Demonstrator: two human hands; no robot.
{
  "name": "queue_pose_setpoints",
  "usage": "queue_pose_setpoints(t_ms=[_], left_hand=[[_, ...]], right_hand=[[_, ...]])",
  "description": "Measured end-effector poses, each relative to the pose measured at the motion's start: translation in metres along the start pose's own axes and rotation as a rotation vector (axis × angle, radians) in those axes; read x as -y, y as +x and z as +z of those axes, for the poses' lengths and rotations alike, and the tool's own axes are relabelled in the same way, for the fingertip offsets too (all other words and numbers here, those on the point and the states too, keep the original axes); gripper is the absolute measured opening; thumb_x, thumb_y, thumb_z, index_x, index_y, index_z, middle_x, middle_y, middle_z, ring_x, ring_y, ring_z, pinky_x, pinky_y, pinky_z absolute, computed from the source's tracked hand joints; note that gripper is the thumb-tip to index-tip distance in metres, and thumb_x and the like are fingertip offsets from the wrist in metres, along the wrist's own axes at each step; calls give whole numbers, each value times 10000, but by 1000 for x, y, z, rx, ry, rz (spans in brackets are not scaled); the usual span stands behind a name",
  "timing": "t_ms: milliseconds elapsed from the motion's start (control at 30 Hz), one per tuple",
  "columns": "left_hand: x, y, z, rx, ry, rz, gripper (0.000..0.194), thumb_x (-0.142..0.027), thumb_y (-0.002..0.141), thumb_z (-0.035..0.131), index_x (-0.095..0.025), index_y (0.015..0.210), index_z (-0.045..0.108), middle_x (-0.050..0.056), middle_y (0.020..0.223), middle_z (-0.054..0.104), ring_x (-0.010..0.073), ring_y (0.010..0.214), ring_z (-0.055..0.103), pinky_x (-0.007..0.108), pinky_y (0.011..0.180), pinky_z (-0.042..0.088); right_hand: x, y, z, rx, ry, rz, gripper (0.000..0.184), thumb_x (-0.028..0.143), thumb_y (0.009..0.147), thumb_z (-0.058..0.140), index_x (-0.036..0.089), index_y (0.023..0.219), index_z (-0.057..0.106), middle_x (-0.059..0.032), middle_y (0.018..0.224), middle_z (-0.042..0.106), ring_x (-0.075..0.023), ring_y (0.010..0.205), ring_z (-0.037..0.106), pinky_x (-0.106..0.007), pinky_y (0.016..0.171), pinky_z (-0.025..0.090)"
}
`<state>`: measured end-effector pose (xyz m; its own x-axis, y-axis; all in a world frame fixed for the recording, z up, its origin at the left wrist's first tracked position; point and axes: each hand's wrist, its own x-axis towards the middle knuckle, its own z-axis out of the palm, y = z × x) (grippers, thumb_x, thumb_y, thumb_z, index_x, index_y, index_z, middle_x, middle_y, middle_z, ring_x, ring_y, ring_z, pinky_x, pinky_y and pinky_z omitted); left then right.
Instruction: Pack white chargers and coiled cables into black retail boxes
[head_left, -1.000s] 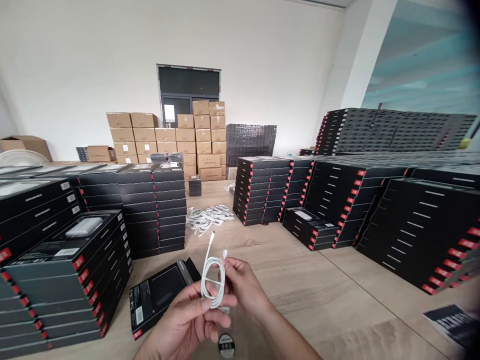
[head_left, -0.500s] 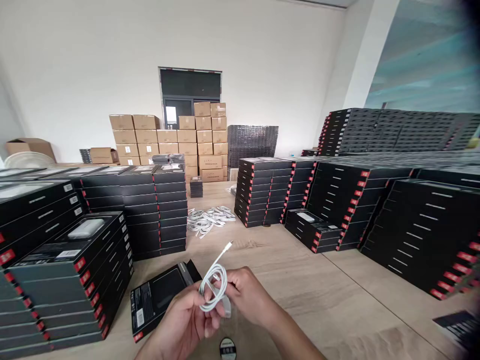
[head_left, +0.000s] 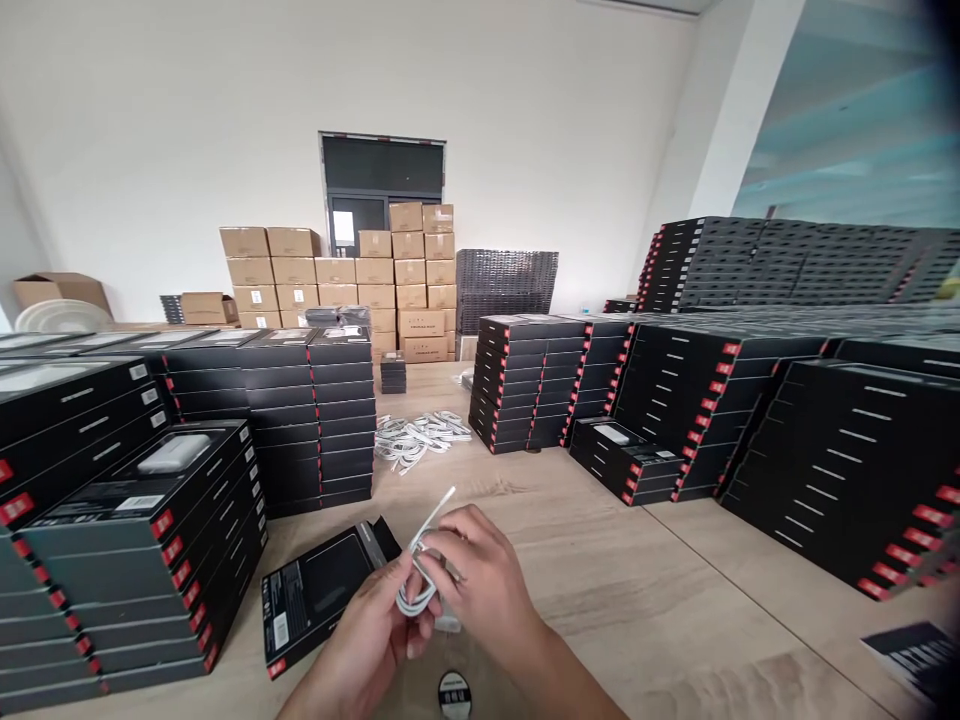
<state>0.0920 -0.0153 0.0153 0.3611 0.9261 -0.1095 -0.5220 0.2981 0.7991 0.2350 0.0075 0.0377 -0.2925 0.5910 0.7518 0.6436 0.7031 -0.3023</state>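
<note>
A coiled white charging cable is held between my two hands, low in the middle of the head view. My left hand is closed on the coil from the left. The fingers of my right hand pinch the coil's upper right side, hiding part of it. One straight cable end sticks up past the fingers. Below the hands a small pale, translucent piece partly shows; I cannot make out what it is. Just left of my hands a flat black box lies on the table with an end flap raised.
Stacks of black boxes stand left and right. A pile of white cables lies farther back on the wooden table. A round black-and-white label is at the near edge. Cardboard cartons are stacked by the wall.
My right hand has moved over the front of the coil, its fingers now on the cable. The coil has turned and looks narrower, and the pale piece is now mostly covered.
</note>
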Motion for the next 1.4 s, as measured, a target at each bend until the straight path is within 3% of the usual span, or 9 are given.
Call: queue_pose_setpoints(t_ms=[133, 333, 500, 600, 733, 900, 1067, 1233, 1400], left_hand=[[0, -1, -2, 28, 1, 2, 378, -468, 843, 583, -169, 645, 464, 60, 703, 654, 104, 544, 552, 193, 456, 290], [-4, -8, 0, 229, -157, -129, 344, -441, 918, 465, -169, 714, 513, 97, 820, 692, 134, 596, 639, 183, 443, 326], [-2, -13, 3, 330, -219, -54, 309, -323, 963, 399, -148, 828, 615, 118, 967, 695, 121, 705, 664, 160, 479, 399], [1, -12, 0, 382, -206, -31, 299, -270, 967, 385, -143, 846, 628, 127, 1006, 688, 127, 733, 666, 160, 481, 423], [5, -9, -6, 422, -192, -107, 379, -379, 970, 338, -154, 846, 616, 152, 1064, 670, 191, 830, 673, 179, 453, 430], [1, -8, -3, 293, -220, -38, 344, -331, 948, 443, -135, 707, 590, 118, 919, 688, 115, 703, 625, 165, 501, 408], [1, -6, 6, 213, -199, 4, 288, -319, 903, 542, -121, 700, 594, 118, 906, 696, 113, 684, 632, 192, 563, 450], [8, -7, 7, 229, -42, -203, 338, -458, 898, 494, -142, 820, 584, 127, 850, 710, 176, 638, 684, 220, 479, 483], [7, -10, 9, 218, 52, -298, 191, -317, 821, 627, -162, 912, 563, 68, 718, 705, 151, 513, 656, 169, 365, 409]], right_hand=[[4, 3, -5, 2, 206, 72, 134, 179, 859, 581, 228, 792, 686, -44, 846, 653, -199, 812, 559, -324, 753, 435], [1, 9, -14, -281, 1201, 636, 200, 394, 820, 665, 214, 750, 610, 15, 708, 580, -140, 656, 511, -255, 646, 421], [-1, 14, -14, -357, 1529, 711, 235, 365, 793, 715, 188, 681, 608, 18, 680, 558, -111, 626, 479, -225, 623, 408], [0, 15, -16, -397, 1576, 746, 203, 329, 760, 752, 187, 693, 624, 19, 708, 568, -105, 634, 481, -215, 615, 413], [-2, 17, -19, -438, 1553, 779, 188, 296, 706, 800, 187, 699, 646, 17, 720, 585, -104, 652, 500, -203, 614, 423], [0, 16, -11, -444, 1459, 776, 215, 344, 708, 798, 194, 676, 649, 17, 688, 609, -109, 640, 536, -214, 628, 458], [16, 9, -2, -89, 1448, 927, 390, 470, 745, 732, 209, 1028, 670, -60, 871, 719, -171, 678, 647, -220, 466, 459], [23, 5, 8, -61, 1394, 968, 423, 596, 734, 673, 180, 709, 597, -14, 582, 677, -103, 372, 534, -156, 283, 300], [19, 7, 12, -226, 1294, 975, 526, 664, 754, 600, 194, 557, 470, 81, 315, 441, -70, 250, 424, -163, 301, 331]])
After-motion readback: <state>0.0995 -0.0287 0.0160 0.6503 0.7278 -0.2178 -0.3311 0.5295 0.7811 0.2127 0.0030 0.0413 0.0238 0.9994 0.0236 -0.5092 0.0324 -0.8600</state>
